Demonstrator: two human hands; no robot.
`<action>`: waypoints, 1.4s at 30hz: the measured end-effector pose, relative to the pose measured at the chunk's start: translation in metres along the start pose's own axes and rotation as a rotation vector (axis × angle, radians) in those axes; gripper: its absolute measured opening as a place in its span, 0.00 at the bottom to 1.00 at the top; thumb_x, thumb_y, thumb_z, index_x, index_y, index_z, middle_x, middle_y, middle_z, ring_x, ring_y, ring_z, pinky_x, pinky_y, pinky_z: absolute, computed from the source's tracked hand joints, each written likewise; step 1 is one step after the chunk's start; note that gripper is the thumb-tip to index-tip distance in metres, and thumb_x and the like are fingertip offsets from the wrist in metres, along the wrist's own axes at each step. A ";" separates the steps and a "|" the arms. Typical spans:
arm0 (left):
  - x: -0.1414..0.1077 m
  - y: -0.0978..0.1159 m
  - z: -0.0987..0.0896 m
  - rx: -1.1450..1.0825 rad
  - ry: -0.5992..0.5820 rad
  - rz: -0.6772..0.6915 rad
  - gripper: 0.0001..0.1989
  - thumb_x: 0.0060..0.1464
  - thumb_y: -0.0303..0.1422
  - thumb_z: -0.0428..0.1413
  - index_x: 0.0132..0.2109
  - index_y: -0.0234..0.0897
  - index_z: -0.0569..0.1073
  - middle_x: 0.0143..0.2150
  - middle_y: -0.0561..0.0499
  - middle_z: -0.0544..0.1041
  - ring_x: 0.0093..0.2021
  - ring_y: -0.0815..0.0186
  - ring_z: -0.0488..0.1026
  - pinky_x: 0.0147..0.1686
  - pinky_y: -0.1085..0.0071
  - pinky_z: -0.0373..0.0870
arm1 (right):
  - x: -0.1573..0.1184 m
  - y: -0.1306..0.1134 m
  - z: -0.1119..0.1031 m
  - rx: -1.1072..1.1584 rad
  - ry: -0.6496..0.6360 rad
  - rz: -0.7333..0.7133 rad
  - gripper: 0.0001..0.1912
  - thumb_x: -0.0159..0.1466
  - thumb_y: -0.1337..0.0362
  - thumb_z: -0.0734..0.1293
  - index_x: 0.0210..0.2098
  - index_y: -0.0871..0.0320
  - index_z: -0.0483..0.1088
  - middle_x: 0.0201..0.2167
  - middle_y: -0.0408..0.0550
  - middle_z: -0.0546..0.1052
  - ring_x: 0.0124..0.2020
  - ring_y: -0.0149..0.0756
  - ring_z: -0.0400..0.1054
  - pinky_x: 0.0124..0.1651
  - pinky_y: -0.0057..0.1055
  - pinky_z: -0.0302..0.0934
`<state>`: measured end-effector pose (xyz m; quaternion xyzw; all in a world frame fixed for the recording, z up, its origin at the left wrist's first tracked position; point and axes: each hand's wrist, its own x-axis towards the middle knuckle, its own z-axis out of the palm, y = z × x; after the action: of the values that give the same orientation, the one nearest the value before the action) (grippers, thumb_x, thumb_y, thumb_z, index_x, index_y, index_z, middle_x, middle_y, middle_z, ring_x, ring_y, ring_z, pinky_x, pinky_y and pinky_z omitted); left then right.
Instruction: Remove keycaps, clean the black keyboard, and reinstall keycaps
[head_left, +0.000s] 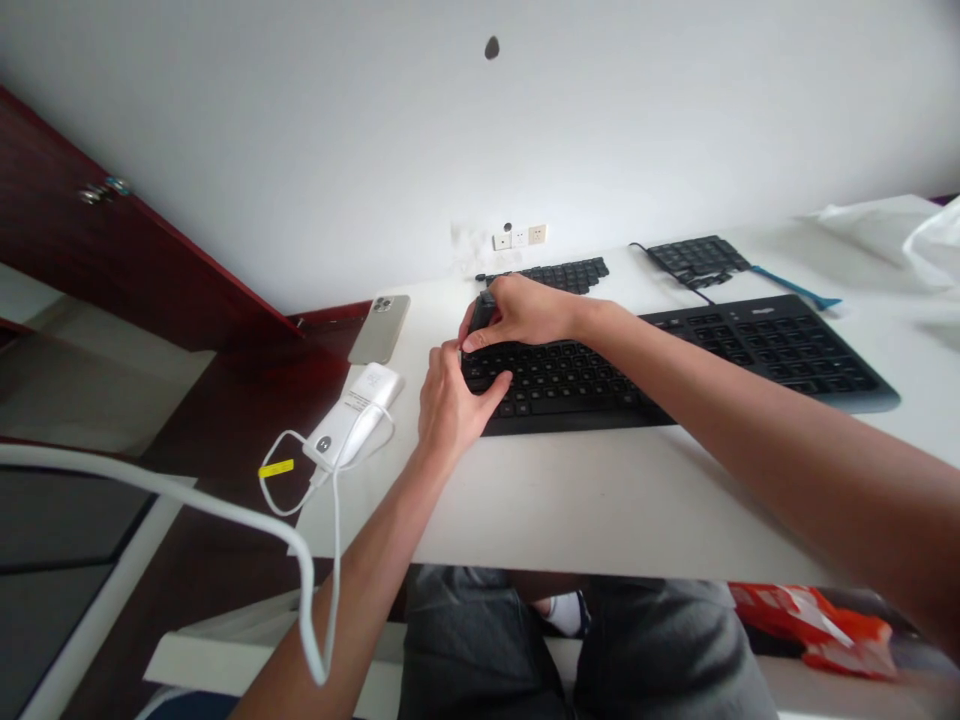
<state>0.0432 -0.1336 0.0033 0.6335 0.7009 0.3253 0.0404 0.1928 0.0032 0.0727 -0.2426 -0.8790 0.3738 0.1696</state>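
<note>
My right hand (pixel 529 312) reaches across to the far left end of a black keyboard (pixel 585 375). Its thumb and fingers close round a short dark block-like piece (pixel 484 312), held above the keys; its exact kind is unclear. My left hand (pixel 456 395) grips the keyboard's left end, thumb lying over the lower keys and fingers at the side edge. The fingertips of both hands meet near the upper left corner, so the contact there is hidden. Behind my right hand lies a set of loose black keycaps (pixel 574 273), partly covered by it.
Left of the keyboard are a phone (pixel 381 330) and a white power bank (pixel 352 415) with a looped white cable (pixel 300 545). Another black key block (pixel 694 258) and a blue pry tool (pixel 799 288) lie at back right. White plastic (pixel 892 225) sits farther right.
</note>
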 end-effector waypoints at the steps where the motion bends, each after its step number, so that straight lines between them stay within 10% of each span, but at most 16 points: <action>1: 0.000 0.000 0.000 0.000 -0.004 0.000 0.25 0.57 0.44 0.67 0.54 0.41 0.65 0.47 0.47 0.73 0.50 0.53 0.77 0.48 0.58 0.75 | 0.000 0.002 -0.001 0.040 -0.006 0.004 0.21 0.60 0.51 0.78 0.39 0.65 0.84 0.30 0.51 0.83 0.38 0.45 0.78 0.38 0.33 0.70; 20: 0.001 -0.002 0.000 0.011 -0.008 0.035 0.26 0.59 0.43 0.67 0.57 0.43 0.64 0.50 0.47 0.72 0.51 0.54 0.76 0.49 0.58 0.75 | 0.005 0.041 0.009 0.741 -0.023 0.184 0.19 0.53 0.59 0.84 0.37 0.64 0.79 0.35 0.51 0.84 0.38 0.37 0.81 0.50 0.32 0.79; 42: 0.001 -0.003 0.001 -0.005 0.009 0.038 0.26 0.58 0.41 0.67 0.57 0.42 0.64 0.51 0.46 0.72 0.52 0.55 0.76 0.51 0.59 0.74 | 0.015 0.023 0.024 0.559 0.239 0.392 0.16 0.59 0.67 0.79 0.34 0.58 0.67 0.29 0.50 0.80 0.29 0.36 0.78 0.35 0.32 0.80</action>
<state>0.0413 -0.1321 0.0014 0.6451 0.6882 0.3304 0.0325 0.1756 0.0120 0.0415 -0.3928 -0.6536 0.5940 0.2562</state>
